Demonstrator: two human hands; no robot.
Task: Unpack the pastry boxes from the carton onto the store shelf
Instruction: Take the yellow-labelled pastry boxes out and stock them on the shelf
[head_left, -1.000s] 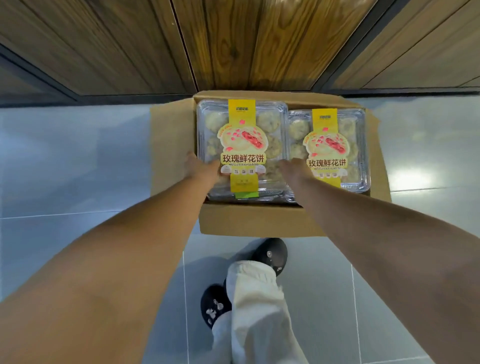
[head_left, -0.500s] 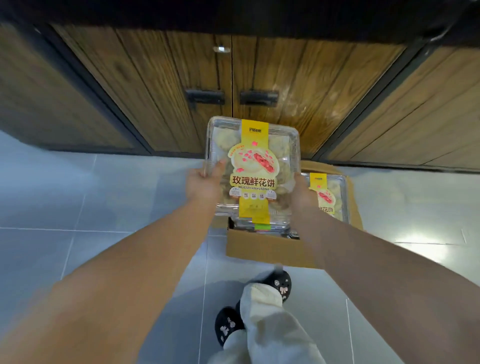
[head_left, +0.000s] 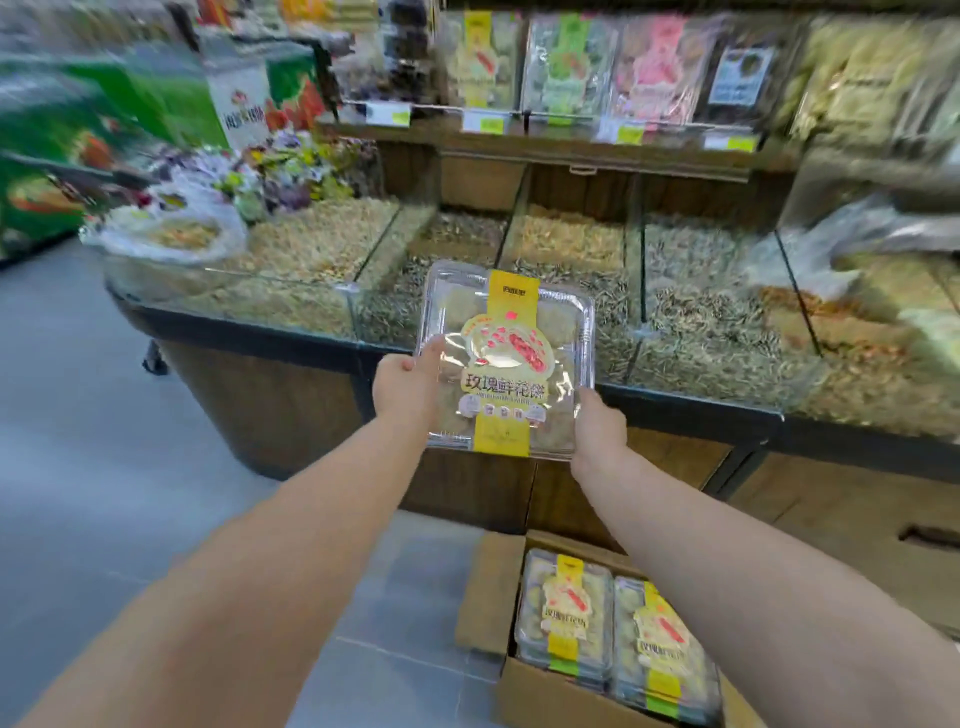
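Pastry box is up in the air over the front edge of the counter w/ the seed bins, label facing up. Left hand grips its left edge, thumb on the lid; right hand grips the near right corner. More boxes sit in the carton on the floor.

Best way, imo: keep both hands on, box level so the pastries don't slide, and aim for the shelf behind the bins, by the yellow-label pack (blurry, prob the same kind). Don't squeeze; the thin plastic prob dents.

Clear pastry box, yellow band
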